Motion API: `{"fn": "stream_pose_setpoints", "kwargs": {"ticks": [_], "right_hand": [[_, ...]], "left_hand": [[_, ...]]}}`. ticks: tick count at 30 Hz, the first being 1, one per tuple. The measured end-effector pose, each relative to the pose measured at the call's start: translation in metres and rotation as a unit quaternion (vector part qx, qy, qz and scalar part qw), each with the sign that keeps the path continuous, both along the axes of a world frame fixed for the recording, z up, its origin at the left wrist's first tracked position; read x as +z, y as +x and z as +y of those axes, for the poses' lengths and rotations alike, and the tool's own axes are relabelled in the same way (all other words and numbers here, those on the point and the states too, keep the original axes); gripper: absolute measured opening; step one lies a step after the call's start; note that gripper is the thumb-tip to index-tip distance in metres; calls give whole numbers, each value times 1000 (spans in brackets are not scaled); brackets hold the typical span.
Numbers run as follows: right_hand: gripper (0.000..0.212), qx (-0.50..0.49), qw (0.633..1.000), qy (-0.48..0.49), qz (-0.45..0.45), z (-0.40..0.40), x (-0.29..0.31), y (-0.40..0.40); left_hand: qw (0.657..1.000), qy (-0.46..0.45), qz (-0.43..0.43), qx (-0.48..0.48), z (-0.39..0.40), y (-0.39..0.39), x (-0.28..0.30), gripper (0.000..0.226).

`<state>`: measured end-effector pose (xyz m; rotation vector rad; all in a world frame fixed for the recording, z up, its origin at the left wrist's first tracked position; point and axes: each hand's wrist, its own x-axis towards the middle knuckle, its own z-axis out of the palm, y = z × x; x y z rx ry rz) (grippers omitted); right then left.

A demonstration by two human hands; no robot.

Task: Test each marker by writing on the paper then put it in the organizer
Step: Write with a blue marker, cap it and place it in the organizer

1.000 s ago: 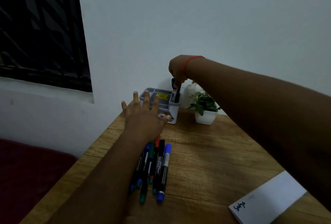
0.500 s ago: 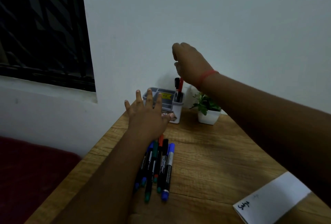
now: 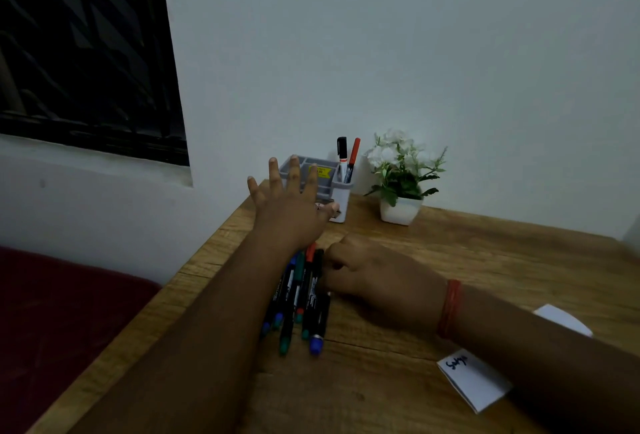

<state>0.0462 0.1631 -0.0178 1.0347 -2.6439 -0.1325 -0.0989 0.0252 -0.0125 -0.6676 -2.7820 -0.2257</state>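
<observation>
Head view: a person's two bare hands at a bundle of markers on a wooden desk.
Right fingers: curled down onto the upper end of the marker bundle (image 3: 301,298), apparently pinching the black barrel at its right edge; the fingertips are hidden under the knuckles, so the exact grip is uncertain.
Right hand (image 3: 377,281): knuckles up, just right of the bundle, red thread band (image 3: 449,309) at the wrist.
Left fingers: straight and spread, holding nothing.
Left hand (image 3: 294,206): palm down beyond the bundle's far end, thumb near the organizer's front.
Markers awaiting test: lying side by side, coloured ends toward the camera, partly under the left forearm.
Organizer (image 3: 341,191): grey, at the desk's back edge beside a potted plant (image 3: 401,173); two markers, one black-capped (image 3: 341,156) and one red-capped (image 3: 354,156), stand in its tall right cup.
Paper (image 3: 472,381): white folded sheet at lower right, one written word on it, partly covered by the right forearm.
Desk (image 3: 485,253): wood grain, against the wall.
Step in hand: picking the next marker.
Technique: lift one barrel only, without rolling the neighbours; uncap over the paper; write beside the existing word.
</observation>
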Motion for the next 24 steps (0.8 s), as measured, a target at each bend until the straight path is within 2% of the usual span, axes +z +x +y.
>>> {"fn": "stream_pose_setpoints", "kwargs": {"ticks": [5,7,10,13,15,18,20,24], "right_hand": [[23,57,997,30,33,-5,4,1],[23,65,997,8,48,-3,8,11],[20,13,994,-77,81,13,20,33],[15,-65,964,-234,103,45,31,61],[20,-123,917,-370,87,66,32,79],[20,-167,814,-555,32,88,32,98],[19,-170,749,-640,4,96,27,107],[15,-165,620,-763,-79,97,9,112]], "left_hand": [[1000,-18,18,-10,4,9,4,82],[999,-18,24,-14,6,12,5,81],[999,-9,39,-31,8,20,9,79],[995,-10,64,-71,16,37,15,79],[989,-5,86,-123,25,56,20,77],[967,58,100,-225,41,93,25,67],[951,102,66,-286,52,118,24,56],[932,114,-15,-344,69,139,14,32]]}}
